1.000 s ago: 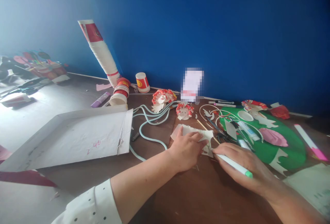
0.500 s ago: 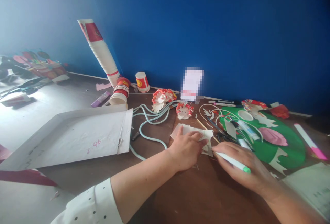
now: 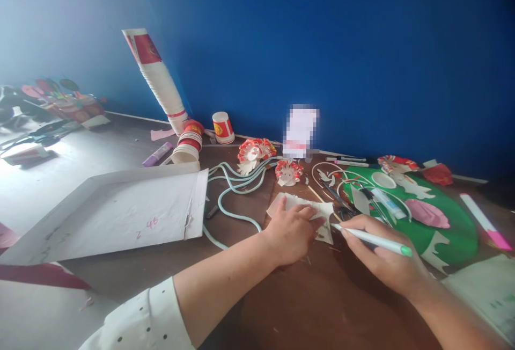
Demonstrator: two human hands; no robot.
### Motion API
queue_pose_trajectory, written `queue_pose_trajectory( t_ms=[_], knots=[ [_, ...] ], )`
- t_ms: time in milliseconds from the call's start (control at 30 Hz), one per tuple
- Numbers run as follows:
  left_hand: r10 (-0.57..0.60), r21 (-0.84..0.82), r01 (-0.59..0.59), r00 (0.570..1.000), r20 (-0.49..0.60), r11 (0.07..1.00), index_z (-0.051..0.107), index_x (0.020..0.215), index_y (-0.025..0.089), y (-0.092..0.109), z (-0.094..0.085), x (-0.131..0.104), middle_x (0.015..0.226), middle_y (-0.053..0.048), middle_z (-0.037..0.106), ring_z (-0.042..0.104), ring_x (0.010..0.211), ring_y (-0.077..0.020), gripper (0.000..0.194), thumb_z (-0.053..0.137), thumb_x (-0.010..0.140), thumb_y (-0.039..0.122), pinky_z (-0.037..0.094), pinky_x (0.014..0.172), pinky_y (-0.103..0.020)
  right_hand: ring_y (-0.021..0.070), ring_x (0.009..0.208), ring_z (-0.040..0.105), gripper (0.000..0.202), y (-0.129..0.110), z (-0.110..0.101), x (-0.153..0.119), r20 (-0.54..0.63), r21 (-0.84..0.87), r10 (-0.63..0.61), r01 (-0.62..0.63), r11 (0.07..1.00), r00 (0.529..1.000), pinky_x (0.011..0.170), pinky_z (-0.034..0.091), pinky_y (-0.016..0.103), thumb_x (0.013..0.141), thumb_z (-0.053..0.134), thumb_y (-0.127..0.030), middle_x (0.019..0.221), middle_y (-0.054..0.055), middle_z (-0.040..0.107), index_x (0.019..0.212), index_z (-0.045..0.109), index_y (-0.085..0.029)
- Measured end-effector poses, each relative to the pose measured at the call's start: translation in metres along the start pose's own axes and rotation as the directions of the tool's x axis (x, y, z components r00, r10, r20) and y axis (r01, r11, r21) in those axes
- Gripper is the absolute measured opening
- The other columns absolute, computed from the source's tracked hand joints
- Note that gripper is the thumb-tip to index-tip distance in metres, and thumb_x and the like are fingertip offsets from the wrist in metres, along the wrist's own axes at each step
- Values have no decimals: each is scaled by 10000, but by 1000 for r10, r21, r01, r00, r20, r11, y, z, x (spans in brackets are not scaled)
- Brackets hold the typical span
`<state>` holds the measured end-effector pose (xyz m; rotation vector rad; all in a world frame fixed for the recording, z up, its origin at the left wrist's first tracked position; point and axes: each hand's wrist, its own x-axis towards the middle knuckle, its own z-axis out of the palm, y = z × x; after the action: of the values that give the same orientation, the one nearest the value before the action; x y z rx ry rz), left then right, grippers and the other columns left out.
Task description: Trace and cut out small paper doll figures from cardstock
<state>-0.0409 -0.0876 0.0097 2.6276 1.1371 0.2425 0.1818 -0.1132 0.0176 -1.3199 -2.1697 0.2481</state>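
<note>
My left hand presses a curved, cut piece of white paper to the brown table, fingers bent over it and thumb spread along its left part. Fine marks on the paper are too small to make out. Closed round a white marker with a green end is my right hand. The marker's tip points left, at the paper's right edge; whether it touches cannot be told. Dark-handled scissors lie just beyond my right hand, and a thin wooden stick lies behind the paper.
A green disc on the right carries a glue stick, a pink paper piece and scraps. Pale blue cord loops left of the paper. A white box lid, leaning stacked paper cups and a phone stand around.
My right hand has drawn slightly right with the marker, whose green end has swung up and to the right. My left hand and the paper have stayed put.
</note>
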Motion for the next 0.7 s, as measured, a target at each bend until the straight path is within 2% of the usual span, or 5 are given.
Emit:
queue_pose_trajectory(
  t_ms=[367,700],
  knots=[
    [-8,-15,8,1000,2,1000,539,1359,283,-1,-3,0,1413,-52,539,460,1307,-271,402,442,970,302,181,1160,-627,170,790,695,113,1,7,-2,35,1,6,-6,1000,999,727,521,265,923,557,-314,888,3,741,940,654,-257],
    [-10,-62,11,1000,15,998,570,1334,289,-2,-10,1,1367,-45,575,484,1277,-270,389,473,960,330,201,1159,-580,158,783,701,101,3,11,-3,22,-42,-3,4,999,1000,714,517,256,921,558,-304,879,-12,743,948,645,-259]
  ],
)
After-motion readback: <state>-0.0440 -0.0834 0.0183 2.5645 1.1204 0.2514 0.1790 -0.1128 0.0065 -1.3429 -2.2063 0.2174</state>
